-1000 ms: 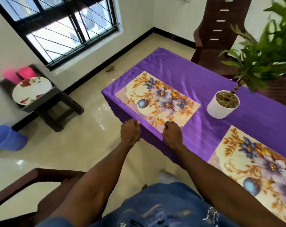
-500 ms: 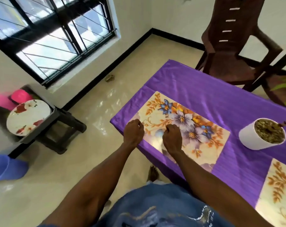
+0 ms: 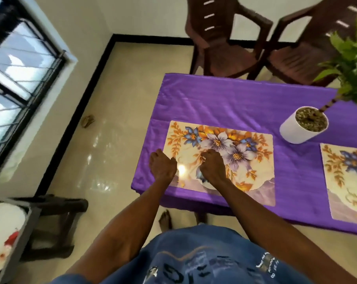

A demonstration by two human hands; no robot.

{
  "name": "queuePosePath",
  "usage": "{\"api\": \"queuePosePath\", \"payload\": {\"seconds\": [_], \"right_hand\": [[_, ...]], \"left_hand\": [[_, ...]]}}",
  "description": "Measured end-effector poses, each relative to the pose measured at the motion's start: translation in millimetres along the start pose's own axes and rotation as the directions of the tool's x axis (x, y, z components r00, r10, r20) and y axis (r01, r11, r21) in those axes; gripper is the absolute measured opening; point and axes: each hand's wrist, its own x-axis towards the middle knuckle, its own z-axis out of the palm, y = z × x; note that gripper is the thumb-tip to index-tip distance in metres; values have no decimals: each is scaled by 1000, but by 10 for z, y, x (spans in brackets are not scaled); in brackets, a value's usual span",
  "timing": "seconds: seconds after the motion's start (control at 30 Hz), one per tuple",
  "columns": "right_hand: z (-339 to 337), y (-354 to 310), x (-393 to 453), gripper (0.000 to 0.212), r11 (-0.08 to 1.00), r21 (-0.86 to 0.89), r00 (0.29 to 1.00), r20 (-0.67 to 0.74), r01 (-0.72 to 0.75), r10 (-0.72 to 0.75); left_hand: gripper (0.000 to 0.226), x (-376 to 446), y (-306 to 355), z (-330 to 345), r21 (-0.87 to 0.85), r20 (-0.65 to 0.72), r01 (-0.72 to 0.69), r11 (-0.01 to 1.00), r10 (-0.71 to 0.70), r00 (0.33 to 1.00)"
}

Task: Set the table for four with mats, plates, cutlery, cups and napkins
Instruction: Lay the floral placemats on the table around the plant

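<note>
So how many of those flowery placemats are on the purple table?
2: one floral placemat under both hands, another floral placemat at the right edge, partly cut off. More may lie out of view.

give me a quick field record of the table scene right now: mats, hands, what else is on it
table cover: purple cloth
mats laid: two; floral mat by the corner, second mat at frame right
left hand: fingers curled, at the floral mat's left edge
right hand: fingers curled, on the floral mat
centre: white plant pot
off table: patterned plate on a side stand
chairs: two brown chairs behind the table
</note>
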Motion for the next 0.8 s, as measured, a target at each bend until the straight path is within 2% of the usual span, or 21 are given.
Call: {"api": "queuePosePath", "payload": {"seconds": [0.23,0.43,0.63,0.8], "right_hand": [[185,-157,-143,50,963,-259,987,120,-75,109],[231,-211,-93,46,955,-274,980,127,-114,154],[221,-173,-103,43,954,-282,979,144,-98,143],[190,-188,-142,47,946,-319,982,150,-60,113]], "left_hand": [[66,146,-123,-44,30,118,-39,999,36,992],[61,212,-190,-88,-32,180,5,999,1,984],[50,214,-124,-68,-135,155,92,987,-70,985],[57,90,-18,-78,-167,87,112,980,-99,991]]}}
